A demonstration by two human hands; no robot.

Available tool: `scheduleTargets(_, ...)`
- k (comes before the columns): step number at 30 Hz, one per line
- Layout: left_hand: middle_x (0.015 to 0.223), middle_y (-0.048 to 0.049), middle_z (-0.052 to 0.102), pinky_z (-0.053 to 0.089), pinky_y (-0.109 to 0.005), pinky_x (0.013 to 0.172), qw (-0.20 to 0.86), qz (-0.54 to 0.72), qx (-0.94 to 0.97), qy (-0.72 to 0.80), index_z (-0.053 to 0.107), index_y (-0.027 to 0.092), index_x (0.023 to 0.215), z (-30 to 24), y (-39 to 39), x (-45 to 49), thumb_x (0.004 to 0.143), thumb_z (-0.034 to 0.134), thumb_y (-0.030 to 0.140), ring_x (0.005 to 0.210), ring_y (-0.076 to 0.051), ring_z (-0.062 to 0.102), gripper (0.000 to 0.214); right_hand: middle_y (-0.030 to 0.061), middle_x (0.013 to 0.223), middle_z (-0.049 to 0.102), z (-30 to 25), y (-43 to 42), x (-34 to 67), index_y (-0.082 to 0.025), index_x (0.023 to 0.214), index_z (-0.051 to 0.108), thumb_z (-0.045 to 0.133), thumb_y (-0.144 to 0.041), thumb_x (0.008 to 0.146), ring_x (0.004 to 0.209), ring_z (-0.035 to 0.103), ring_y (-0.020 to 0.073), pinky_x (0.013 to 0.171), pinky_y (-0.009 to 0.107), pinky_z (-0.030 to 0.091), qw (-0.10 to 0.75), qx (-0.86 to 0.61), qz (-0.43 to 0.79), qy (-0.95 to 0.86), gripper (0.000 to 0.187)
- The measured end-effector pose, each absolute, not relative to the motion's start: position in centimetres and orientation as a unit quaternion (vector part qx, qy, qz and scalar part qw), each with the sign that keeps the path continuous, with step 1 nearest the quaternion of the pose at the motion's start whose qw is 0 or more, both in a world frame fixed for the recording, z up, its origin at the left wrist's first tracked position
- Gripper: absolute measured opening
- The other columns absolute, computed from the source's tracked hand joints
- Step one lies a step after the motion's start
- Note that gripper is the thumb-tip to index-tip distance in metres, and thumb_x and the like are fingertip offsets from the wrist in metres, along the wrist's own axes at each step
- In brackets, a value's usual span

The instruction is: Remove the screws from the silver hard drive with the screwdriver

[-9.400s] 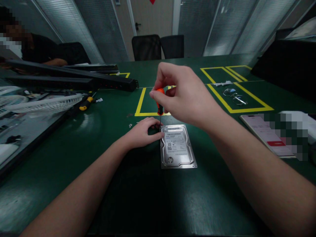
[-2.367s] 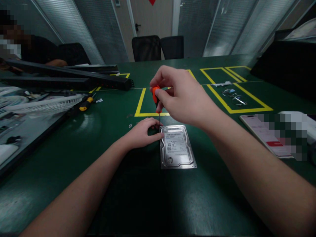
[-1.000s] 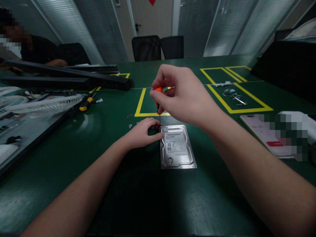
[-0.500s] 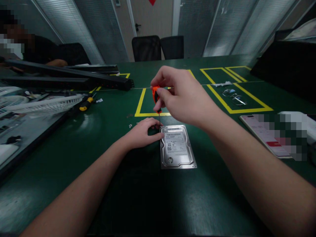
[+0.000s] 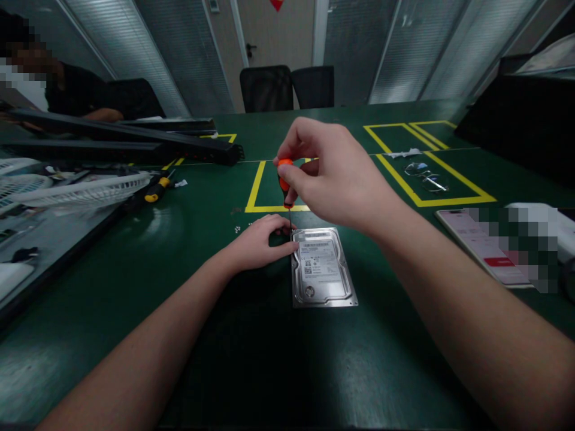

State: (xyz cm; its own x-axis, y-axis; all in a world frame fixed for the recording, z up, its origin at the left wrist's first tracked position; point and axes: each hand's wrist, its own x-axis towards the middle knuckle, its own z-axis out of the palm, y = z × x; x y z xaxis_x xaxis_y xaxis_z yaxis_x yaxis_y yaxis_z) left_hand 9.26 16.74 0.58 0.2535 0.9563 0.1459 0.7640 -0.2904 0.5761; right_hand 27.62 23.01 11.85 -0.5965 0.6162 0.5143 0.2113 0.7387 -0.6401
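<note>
A silver hard drive [image 5: 324,269] with a white label lies flat on the green table. My right hand [image 5: 326,173] pinches an orange and black screwdriver [image 5: 284,179] held upright. Its thin shaft points down at the drive's far left corner; the tip is too small to make out clearly. My left hand [image 5: 260,240] grips the drive's left edge, its thumb on the top near the label and its fingers curled by the far corner, partly hidden. Several tiny pale pieces, perhaps screws [image 5: 238,229], lie just left of that hand.
On the left are white grilles [image 5: 85,190], a yellow and black screwdriver [image 5: 157,190] and long black bars [image 5: 179,140]. A person [image 5: 81,93] sits behind them. Eyeglasses [image 5: 426,176] and a phone [image 5: 485,245] lie on the right. Yellow tape [image 5: 256,187] marks the table.
The orange screwdriver's handle has turned a little in my right hand, whose fingers have shifted around it. My left hand and the hard drive stay where they were.
</note>
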Motion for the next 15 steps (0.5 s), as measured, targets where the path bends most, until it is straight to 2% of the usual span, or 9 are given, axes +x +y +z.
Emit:
scheduleTargets(8,0.113,-0.0099,0.070,0.052,-0.042,0.092,0.199,0.242,0.767,0.559,0.067,0.018,0.113,0.67,16.74,9.33,0.091,0.067,0.048,0.102,-0.025,0.064,0.036,0.0063,0.100,0.073,11.88,22.93,27.73,-0.023,0.087,0.059,0.068,-0.016,0.090,0.090,0.069,0.0227,0.070,0.031,0.052,0.387,-0.233,0.253,-0.856,0.012)
scheduleTargets(15,0.112,-0.0101,0.071,0.052,-0.041,0.092,0.201,0.246,0.768,0.555,0.067,0.017,0.113,0.65,16.75,9.39,0.092,0.067,0.046,0.102,-0.024,0.064,0.036,0.0052,0.094,0.073,12.15,22.75,27.86,-0.024,0.085,0.056,0.067,-0.018,0.090,0.082,0.069,0.0208,0.063,0.029,0.049,0.371,-0.230,0.268,-0.859,0.013)
